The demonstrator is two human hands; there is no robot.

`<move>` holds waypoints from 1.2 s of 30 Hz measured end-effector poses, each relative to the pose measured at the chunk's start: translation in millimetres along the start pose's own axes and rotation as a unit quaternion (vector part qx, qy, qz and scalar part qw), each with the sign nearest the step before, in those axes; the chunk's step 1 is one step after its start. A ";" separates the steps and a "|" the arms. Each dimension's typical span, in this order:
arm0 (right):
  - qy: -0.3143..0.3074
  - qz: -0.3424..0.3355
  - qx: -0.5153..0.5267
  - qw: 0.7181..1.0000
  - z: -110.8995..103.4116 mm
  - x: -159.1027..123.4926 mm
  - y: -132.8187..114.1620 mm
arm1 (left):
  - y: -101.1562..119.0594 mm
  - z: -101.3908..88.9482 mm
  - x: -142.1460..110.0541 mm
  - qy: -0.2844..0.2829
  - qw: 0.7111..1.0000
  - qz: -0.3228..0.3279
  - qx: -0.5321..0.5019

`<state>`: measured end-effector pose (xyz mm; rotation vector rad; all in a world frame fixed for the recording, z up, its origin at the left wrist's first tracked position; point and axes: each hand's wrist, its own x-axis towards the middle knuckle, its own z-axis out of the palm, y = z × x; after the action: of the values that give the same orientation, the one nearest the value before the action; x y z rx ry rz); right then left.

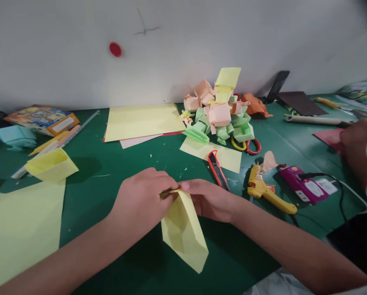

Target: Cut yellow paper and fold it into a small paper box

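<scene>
Both my hands meet at the middle of the green table over a folded yellow paper piece. My left hand is closed, pinching the paper's upper end. My right hand grips the same end from the right, fingers pressed on it. The paper hangs down toward me in a long pointed shape with creases. A red-and-black utility knife lies just beyond my right hand.
A heap of folded paper boxes in pink, green and yellow sits at the back, with scissors. Yellow sheets lie behind; another at left. Yellow glue gun, purple glue gun, another person's hand at right.
</scene>
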<state>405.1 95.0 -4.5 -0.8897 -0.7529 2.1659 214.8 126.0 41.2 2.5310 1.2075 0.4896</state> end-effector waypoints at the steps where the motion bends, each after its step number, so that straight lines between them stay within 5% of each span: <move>1: 0.000 -0.001 0.000 1.000 -0.3 0.1 0.2 | 0.3 0.2 -0.4 0.005 1.000 0.004 -0.006; 14: -0.012 -0.013 -0.021 1.000 -2.0 -0.8 2.1 | -7.4 7.1 -0.9 0.096 0.984 0.149 -0.010; 26: -0.029 0.031 0.052 0.998 -5.1 0.7 -3.7 | -8.1 -8.3 6.0 -0.011 0.999 0.009 -0.036; 36: -0.031 0.049 0.037 0.998 -8.6 3.8 1.3 | -8.1 -8.1 4.6 -0.044 0.999 -0.013 -0.011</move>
<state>409.1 99.2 -12.0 -0.8414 -0.6661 2.3009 208.5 135.5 46.1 2.4870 1.1942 0.3795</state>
